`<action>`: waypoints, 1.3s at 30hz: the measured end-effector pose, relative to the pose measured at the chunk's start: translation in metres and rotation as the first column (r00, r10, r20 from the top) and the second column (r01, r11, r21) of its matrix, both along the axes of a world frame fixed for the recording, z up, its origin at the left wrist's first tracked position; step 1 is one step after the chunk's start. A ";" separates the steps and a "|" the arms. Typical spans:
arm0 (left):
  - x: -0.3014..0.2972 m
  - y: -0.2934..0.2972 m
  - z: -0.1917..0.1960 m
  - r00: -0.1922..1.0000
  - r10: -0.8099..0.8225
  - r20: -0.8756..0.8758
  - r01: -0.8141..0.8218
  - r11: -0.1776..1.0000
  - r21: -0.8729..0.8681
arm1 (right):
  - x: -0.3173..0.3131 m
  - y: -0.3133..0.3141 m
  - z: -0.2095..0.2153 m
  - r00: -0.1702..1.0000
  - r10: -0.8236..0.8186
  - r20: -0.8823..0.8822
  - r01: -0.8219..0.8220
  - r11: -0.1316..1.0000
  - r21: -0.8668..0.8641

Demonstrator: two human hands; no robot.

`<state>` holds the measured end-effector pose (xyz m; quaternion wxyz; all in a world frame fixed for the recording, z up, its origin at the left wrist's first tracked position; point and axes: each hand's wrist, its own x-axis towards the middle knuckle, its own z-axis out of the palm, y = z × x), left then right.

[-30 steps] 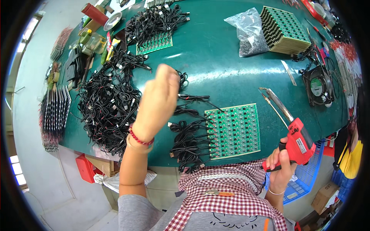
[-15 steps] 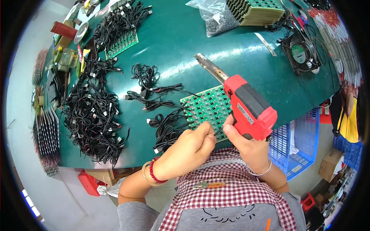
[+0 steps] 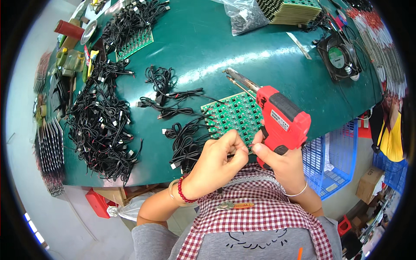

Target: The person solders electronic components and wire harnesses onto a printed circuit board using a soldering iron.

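Note:
A red and black soldering gun is in my right hand, its metal tip pointing up and left over the table. My left hand is closed in a pinch just left of the right fingertips. Whatever it pinches is too small to make out. Both hands are at the near edge of a green circuit board panel, covering part of it. Black cables lie along the panel's left side, some with their wire ends reaching onto it.
A big heap of black cables covers the table's left, with another bundle on a board behind. At the back are a plastic bag and stacked boards. A fan stands right; a blue crate is below the edge.
The soldering gun has tilted and shifted slightly, showing a thin rod beside its tip. My left hand has turned and moved a little up and right, still pinched.

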<state>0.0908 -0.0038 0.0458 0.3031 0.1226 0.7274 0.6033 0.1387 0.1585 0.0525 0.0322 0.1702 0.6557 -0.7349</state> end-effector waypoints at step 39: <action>-0.055 0.010 -0.035 0.737 -0.216 -0.640 -0.260 0.784 -0.564 | 0.044 0.061 -0.025 0.994 -0.096 -0.051 0.104 0.977 0.188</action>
